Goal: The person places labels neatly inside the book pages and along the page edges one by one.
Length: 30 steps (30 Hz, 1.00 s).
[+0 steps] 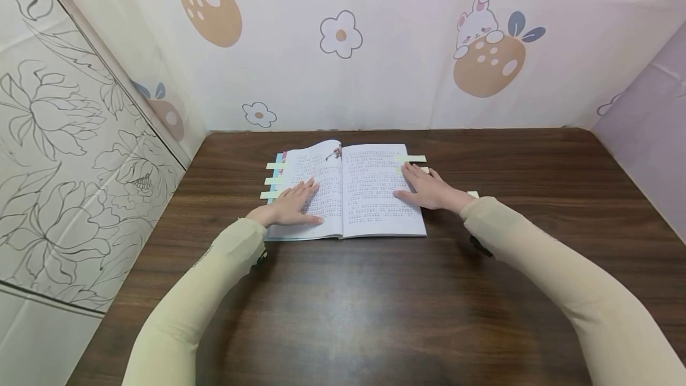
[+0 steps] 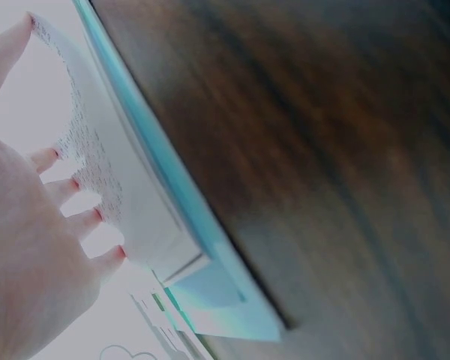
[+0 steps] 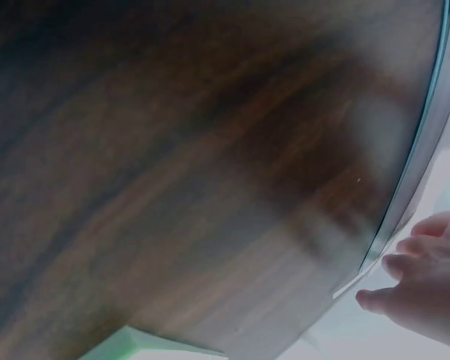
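Note:
An open book (image 1: pixel 370 195) lies on the brown table, its pages printed with lines of small text and a small coloured picture near the top of the fold. My left hand (image 1: pixel 292 202) rests on the left page with fingers spread; the left wrist view shows its fingertips on the paper above the book's light-blue cover edge (image 2: pixel 180 176). Over the outer edge of the right page lies my right hand (image 1: pixel 429 188), fingers extended toward the fold. In the right wrist view this hand (image 3: pixel 427 277) appears at the book's side.
Pale sticky tabs (image 1: pixel 271 181) stick out from the book's left side, and another tab (image 1: pixel 415 159) from its right. A small pale piece (image 1: pixel 473 194) shows beside the right wrist. Behind the table (image 1: pixel 343 314) hangs a patterned curtain (image 1: pixel 396 76); a flower-patterned panel (image 1: pixel 69 124) stands at left.

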Available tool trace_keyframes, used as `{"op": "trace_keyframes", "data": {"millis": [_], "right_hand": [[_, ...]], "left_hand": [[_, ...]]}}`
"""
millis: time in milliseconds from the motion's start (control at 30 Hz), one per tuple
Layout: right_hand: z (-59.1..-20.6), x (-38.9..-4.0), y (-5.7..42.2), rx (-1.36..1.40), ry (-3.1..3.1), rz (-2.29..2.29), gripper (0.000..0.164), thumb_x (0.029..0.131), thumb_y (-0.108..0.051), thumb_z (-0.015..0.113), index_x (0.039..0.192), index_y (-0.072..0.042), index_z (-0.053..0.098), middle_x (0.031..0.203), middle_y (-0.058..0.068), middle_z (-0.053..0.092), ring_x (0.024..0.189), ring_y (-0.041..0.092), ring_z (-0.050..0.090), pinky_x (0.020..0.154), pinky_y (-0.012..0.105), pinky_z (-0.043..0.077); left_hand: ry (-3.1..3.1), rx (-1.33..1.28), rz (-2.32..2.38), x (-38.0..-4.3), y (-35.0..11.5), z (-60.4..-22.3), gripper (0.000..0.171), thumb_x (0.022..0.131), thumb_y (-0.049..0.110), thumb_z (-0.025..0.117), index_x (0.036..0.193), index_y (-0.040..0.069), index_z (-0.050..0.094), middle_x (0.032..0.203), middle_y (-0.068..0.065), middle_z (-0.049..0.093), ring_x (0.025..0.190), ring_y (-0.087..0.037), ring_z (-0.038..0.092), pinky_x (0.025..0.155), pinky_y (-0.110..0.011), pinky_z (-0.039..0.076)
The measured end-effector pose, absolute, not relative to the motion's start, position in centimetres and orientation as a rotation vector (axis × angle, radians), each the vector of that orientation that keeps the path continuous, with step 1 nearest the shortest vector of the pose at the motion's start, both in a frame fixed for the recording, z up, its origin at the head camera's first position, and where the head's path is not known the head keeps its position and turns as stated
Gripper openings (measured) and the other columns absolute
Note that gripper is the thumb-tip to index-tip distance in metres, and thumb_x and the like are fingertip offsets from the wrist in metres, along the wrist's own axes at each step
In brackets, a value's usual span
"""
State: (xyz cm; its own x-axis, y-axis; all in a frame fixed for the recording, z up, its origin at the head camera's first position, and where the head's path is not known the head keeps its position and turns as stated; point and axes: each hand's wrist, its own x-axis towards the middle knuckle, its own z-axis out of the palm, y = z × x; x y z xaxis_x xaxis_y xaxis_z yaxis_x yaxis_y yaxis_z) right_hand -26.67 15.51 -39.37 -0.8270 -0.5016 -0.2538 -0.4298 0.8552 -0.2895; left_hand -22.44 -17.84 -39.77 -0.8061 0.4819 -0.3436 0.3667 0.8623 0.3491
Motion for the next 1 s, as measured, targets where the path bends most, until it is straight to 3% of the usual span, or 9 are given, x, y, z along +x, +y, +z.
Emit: {"op": "trace_keyframes", "data": {"millis": [1000], "right_hand": [[-39.2, -26.9, 14.3, -0.721, 2.622, -0.246, 0.084, 0.085, -0.057, 0.038, 0.141, -0.002, 0.009, 0.148, 0.013, 0.003, 0.134, 0.033, 0.002, 0.101, 0.058, 0.001]], "left_hand": [[2.595, 0.625, 0.361, -22.5, -17.6, -39.6, 0.088, 0.080, 0.055, 0.052, 0.143, 0.008, 0.010, 0.148, -0.010, -0.002, 0.134, -0.030, 0.000, 0.105, -0.050, 0.005]]}}
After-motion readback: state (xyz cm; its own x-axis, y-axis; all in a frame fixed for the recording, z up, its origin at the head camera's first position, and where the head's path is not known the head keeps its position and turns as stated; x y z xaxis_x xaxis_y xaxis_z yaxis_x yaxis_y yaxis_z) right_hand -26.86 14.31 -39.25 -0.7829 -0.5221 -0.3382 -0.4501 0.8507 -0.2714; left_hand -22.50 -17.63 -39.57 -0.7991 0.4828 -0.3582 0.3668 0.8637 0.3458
